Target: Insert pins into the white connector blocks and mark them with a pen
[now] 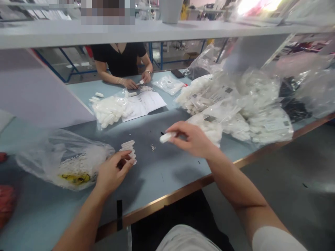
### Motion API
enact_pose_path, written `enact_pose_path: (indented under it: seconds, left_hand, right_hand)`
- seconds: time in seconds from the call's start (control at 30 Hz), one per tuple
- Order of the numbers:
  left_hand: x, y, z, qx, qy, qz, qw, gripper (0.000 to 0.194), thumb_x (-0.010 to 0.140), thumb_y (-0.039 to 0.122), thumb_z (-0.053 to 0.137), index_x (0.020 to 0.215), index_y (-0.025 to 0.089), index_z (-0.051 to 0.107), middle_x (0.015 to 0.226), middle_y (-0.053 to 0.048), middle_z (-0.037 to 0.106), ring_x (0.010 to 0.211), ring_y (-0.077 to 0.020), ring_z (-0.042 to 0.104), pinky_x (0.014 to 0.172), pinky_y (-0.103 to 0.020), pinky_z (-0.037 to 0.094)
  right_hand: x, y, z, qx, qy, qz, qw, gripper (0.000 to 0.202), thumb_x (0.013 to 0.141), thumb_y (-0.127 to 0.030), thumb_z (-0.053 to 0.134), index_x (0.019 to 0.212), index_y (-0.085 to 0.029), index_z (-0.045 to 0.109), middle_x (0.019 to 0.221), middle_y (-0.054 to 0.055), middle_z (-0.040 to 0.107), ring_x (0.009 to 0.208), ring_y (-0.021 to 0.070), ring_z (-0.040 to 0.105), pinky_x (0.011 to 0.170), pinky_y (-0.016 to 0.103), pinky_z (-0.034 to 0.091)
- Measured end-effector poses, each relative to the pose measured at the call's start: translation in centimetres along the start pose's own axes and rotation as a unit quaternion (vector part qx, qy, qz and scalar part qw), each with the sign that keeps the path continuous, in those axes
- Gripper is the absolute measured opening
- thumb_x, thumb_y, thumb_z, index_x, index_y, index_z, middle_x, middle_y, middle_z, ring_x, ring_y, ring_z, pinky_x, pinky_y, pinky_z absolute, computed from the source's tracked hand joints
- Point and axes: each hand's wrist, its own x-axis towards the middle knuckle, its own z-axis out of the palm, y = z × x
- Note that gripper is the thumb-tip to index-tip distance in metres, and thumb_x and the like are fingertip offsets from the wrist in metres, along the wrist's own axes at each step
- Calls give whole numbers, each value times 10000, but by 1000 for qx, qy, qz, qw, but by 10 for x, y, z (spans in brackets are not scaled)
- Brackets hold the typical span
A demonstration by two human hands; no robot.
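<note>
1. While the right hand [192, 139] pinches a white piece [166, 137] between thumb and fingers, above the table [154, 177], the left hand [112, 170] reaches to a short row of white pieces [128, 143]; its fingertips are at the near end, but I cannot tell whether they grip one.
2. Judging by the tidy row, a few pieces have been set out; whether these are finished or waiting cannot be told.
3. Much seems left: a small cluster of tiny parts [153, 147] lies loose between the hands, and a clear bag [75, 162] beside the left forearm holds many more.
4. Beyond the row are a bag of white pieces [111, 111] and a sheet of paper [145, 104]; a co-worker's hands [130, 83] handle similar things across the table.
5. Large filled bags [209, 90] crowd the right side, just behind the right hand, and probably limit its room there. A shelf [167, 33] spans the far side overhead, while the space between the hands holds only small bits.
</note>
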Motion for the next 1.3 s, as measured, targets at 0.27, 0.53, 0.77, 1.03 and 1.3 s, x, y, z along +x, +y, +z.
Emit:
enact_pose_path:
  seconds: [0.27, 0.53, 0.77, 1.03, 1.3]
  left_hand:
    - [-8, 3, 19, -120, -59, -26, 991, 578, 730, 528, 672, 1202, 223, 539, 884, 3, 679, 666, -132, 614, 653, -272, 505]
    - [-10, 0, 29, -57, -24, 38, 997, 396, 814, 418, 637, 1164, 239, 591, 791, 27, 655, 630, -98, 572, 646, -223, 479]
    - [-14, 3, 26, -48, -18, 88, 995, 333, 849, 369, 610, 1159, 250, 586, 853, 27, 672, 639, -84, 572, 624, -195, 466]
    - [-17, 6, 28, -10, -40, 94, 995, 285, 869, 383, 562, 1107, 241, 626, 884, 12, 705, 695, -101, 621, 668, -203, 474]
    - [-17, 10, 34, -6, -135, 83, 987, 281, 889, 419, 512, 1079, 237, 613, 845, 16, 699, 696, -114, 627, 683, -218, 469]
  right_hand:
    - [20, 32, 105, 330, -129, 108, 929, 258, 719, -220, 699, 962, -183, 623, 861, 6, 625, 780, 126, 590, 722, 259, 487]
    - [2, 43, 118, 399, -146, 204, 882, 317, 737, -363, 707, 980, -199, 586, 781, -4, 627, 639, 127, 619, 620, 282, 514]
    - [1, 43, 111, 420, -167, 228, 863, 290, 774, -401, 684, 957, -193, 597, 640, -25, 626, 562, 116, 593, 574, 256, 504]
    - [-3, 43, 112, 387, -214, 233, 866, 361, 850, -526, 556, 945, -179, 581, 684, -18, 599, 490, 96, 574, 418, 193, 430]
    - [11, 53, 92, 29, -51, 77, 995, 162, 893, -302, 536, 953, -219, 661, 847, 21, 680, 757, 140, 621, 708, 253, 466]
